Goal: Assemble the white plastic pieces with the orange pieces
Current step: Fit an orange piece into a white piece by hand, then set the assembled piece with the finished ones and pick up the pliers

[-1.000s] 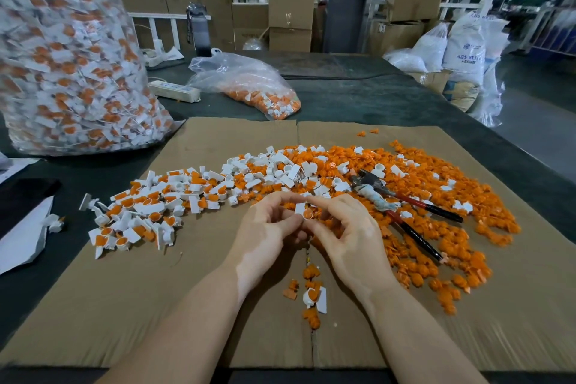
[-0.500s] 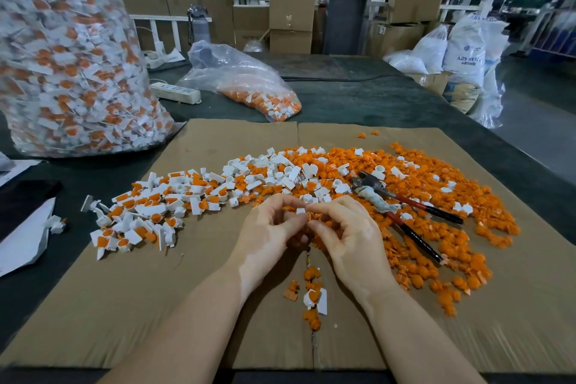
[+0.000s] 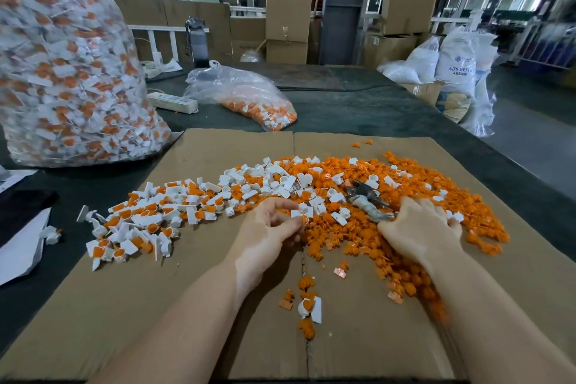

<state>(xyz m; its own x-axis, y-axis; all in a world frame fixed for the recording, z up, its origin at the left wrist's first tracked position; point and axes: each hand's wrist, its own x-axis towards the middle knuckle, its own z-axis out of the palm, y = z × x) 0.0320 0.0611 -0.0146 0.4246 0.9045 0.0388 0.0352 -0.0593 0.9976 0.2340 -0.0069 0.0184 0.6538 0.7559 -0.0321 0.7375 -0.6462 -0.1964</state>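
Observation:
My left hand [image 3: 269, 229] pinches a white piece with an orange insert [image 3: 301, 217] between thumb and fingertips, just above the cardboard sheet [image 3: 149, 315]. My right hand [image 3: 419, 229] is out to the right, blurred, its fingers spread down onto the loose orange pieces [image 3: 352, 237]. Loose white pieces [image 3: 268, 178] lie mixed in at the back of that heap. A heap of joined white-and-orange pieces [image 3: 146, 218] lies to the left. One joined piece [image 3: 311, 305] and a few orange ones lie near me.
Pliers [image 3: 366, 196] lie in the orange heap, partly under my right hand. A big clear bag of joined pieces [image 3: 65, 72] stands at the back left. A smaller bag [image 3: 249, 97] and a power strip [image 3: 173, 102] lie behind the cardboard.
My hands have parted. The right hand left the piece and swung right onto the orange heap. The left hand stays in place, still holding the piece.

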